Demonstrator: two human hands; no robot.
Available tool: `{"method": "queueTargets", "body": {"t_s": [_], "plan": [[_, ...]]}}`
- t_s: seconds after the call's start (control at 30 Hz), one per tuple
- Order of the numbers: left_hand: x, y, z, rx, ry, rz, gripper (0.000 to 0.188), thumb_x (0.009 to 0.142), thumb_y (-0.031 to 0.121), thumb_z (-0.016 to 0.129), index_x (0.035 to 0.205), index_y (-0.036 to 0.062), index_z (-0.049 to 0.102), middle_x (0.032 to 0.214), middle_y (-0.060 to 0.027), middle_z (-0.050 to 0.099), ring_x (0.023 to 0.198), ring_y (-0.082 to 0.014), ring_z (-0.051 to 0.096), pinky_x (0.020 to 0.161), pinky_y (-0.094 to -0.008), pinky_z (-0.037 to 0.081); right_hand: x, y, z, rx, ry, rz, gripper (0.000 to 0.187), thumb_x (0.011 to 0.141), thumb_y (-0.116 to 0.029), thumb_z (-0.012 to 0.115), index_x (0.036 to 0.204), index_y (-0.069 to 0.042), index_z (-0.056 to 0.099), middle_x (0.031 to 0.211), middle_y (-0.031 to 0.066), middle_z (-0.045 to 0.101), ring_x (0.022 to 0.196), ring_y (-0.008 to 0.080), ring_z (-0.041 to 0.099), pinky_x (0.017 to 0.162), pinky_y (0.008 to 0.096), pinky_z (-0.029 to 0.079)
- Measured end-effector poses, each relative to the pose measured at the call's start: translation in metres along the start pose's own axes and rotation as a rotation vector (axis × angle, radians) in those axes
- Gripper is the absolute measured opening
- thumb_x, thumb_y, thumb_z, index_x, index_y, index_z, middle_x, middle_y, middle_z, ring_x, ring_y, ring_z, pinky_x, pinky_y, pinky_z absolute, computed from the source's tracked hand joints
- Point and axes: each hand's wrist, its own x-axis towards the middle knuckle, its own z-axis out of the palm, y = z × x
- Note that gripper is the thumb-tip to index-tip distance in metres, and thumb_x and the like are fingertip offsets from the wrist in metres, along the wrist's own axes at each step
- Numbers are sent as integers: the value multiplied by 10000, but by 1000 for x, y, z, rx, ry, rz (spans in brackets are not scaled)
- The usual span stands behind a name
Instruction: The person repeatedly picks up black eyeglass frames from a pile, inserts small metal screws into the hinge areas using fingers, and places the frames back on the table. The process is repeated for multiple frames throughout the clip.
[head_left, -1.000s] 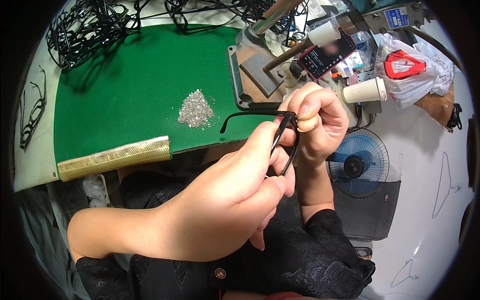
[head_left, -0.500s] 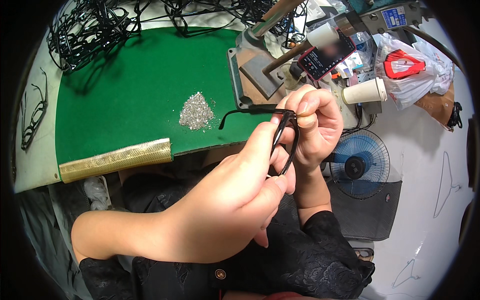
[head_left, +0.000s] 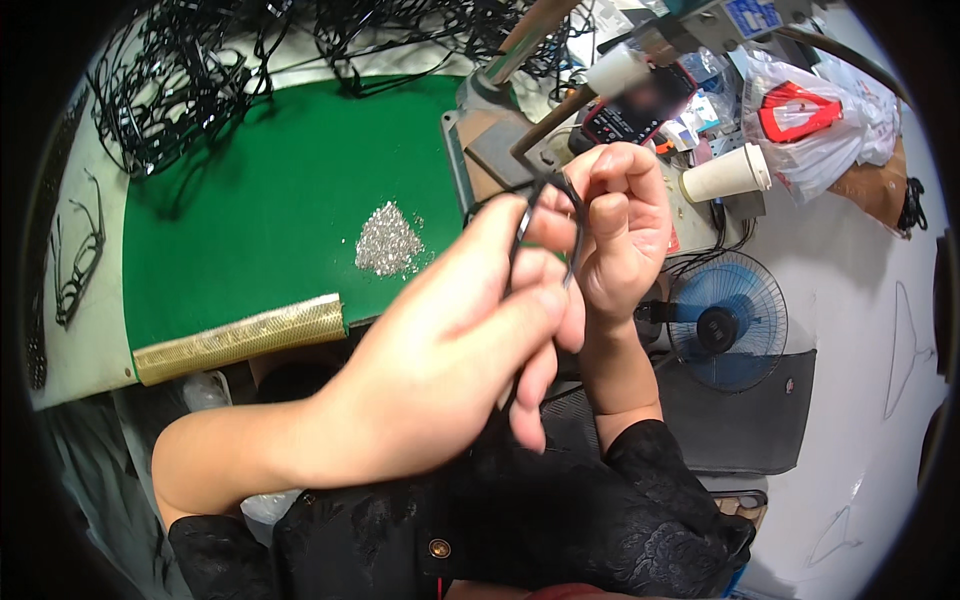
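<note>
My left hand (head_left: 440,350) is closed on a black eyeglass frame (head_left: 579,225), holding its rims between thumb and fingers above the near edge of the green mat (head_left: 240,210). Part of the frame is hidden behind that hand, and motion blurs it a little. Just to the right is my right hand (head_left: 632,235), close to the frame's upper end. Its fingers are loosely curled with the thumb apart from them, and nothing shows between them. On the mat, left of the hands, lies a small heap of tiny silvery metal pieces (head_left: 388,240).
Black frames (head_left: 190,90) lie tangled at the far left; another pair of glasses (head_left: 80,260) rests at the left edge. A metal press stand (head_left: 490,130) rises behind my hands. A phone (head_left: 640,105), a paper cup (head_left: 725,175) and a fan (head_left: 725,320) are at right.
Both hands have shifted slightly left and upward with the eyeglass frame, which has turned. The right thumb and fingertips, pinched at its hinge before, have come apart.
</note>
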Motion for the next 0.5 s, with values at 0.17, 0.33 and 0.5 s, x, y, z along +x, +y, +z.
{"method": "queueTargets", "body": {"t_s": [0.17, 0.33, 0.5], "plan": [[48, 29, 1, 273, 165, 152, 247, 931, 120, 485, 1109, -46, 445, 826, -73, 563, 596, -113, 537, 467, -253, 523, -11, 5, -13, 19, 170, 189, 150, 940, -129, 583, 1023, -46, 489, 778, 20, 577, 661, 80, 547, 569, 193, 392], [92, 39, 0, 267, 243, 330, 210, 917, 75, 494, 1092, -38, 472, 832, -75, 574, 639, -106, 548, 563, -265, 563, -42, 20, -19, -117, 148, 394, 108, 931, -129, 582, 943, -46, 513, 748, -8, 566, 651, 54, 528, 555, 185, 355], [105, 37, 7, 235, 249, 358, 224, 911, 70, 494, 1100, -47, 469, 836, -83, 580, 650, -111, 552, 590, -272, 575, -56, 25, -31, -94, 174, 439, 122, 922, -139, 600, 928, -44, 525, 740, -15, 560, 649, 54, 525, 560, 187, 356]]}}
